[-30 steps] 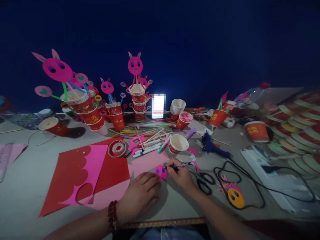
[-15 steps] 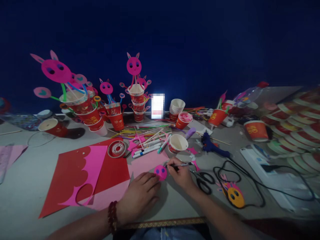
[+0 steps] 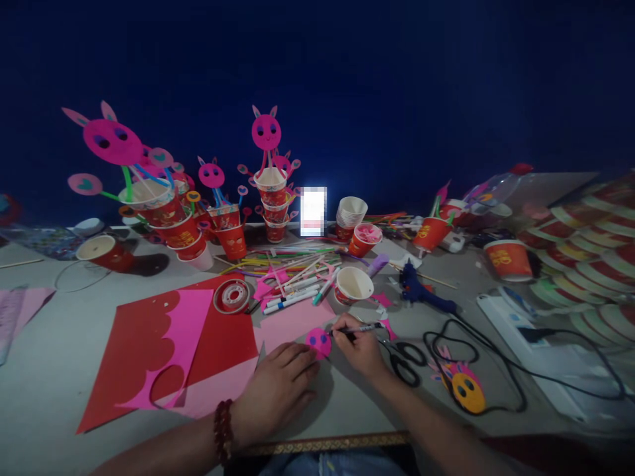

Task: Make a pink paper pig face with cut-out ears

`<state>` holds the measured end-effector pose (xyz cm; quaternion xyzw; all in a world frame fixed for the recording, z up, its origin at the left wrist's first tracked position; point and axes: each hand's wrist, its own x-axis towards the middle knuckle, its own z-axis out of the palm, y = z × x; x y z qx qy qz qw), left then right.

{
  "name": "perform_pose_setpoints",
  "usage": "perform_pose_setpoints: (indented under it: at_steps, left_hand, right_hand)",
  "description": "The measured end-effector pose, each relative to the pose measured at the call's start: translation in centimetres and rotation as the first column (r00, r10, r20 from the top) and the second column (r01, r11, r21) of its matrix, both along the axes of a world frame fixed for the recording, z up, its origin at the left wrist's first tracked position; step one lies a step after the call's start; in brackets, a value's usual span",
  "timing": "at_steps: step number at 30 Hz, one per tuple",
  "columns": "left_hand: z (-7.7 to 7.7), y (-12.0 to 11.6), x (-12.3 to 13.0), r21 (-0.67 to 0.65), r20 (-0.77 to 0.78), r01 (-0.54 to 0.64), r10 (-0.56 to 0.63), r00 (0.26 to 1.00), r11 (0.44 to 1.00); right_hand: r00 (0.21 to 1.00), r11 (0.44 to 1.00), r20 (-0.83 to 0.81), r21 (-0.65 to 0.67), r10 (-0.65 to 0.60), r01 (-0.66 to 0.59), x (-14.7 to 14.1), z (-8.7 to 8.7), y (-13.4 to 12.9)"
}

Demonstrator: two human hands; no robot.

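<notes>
A small pink paper disc (image 3: 319, 343) with two dark-blue eye spots lies on the table in front of me. My left hand (image 3: 282, 377) rests flat beside it, fingertips on its left edge, fingers stretched out. In my right hand (image 3: 361, 350) is a black marker pen (image 3: 364, 328), held in a writing grip with the tip at the disc's right edge. Light pink paper (image 3: 297, 325) lies just behind the disc. Black scissors (image 3: 407, 362) lie right of my right hand.
Felt-tip pens (image 3: 292, 301), a white-rimmed paper cup (image 3: 354, 285) and a tape roll (image 3: 232, 295) lie behind my hands. Red card (image 3: 109, 370) is at left. A blue glue gun (image 3: 421, 291) with a looping black cord and a yellow paper face (image 3: 467, 391) are at right. Decorated cup towers (image 3: 272, 192) stand behind.
Almost nothing differs. The marker and the fingers of my right hand have shifted very slightly at the disc's right edge; my left hand stays in place.
</notes>
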<state>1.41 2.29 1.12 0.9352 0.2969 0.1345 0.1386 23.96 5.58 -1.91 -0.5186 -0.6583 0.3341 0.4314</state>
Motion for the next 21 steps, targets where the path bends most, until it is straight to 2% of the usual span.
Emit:
perform_pose_setpoints:
  at_steps: [9,21]
  left_hand:
    - [-0.59,-0.11,-0.06,-0.013,-0.016,-0.010,0.010,1.000,1.000]
    - [-0.60,-0.13,-0.05,0.009,-0.008,-0.009,0.009,1.000,1.000]
  right_hand:
    - [1.000,1.000,0.023,-0.011,0.001,-0.001,-0.13,0.11,-0.03]
    - [0.999,1.000,0.023,0.001,-0.022,0.022,0.02,-0.17,0.04]
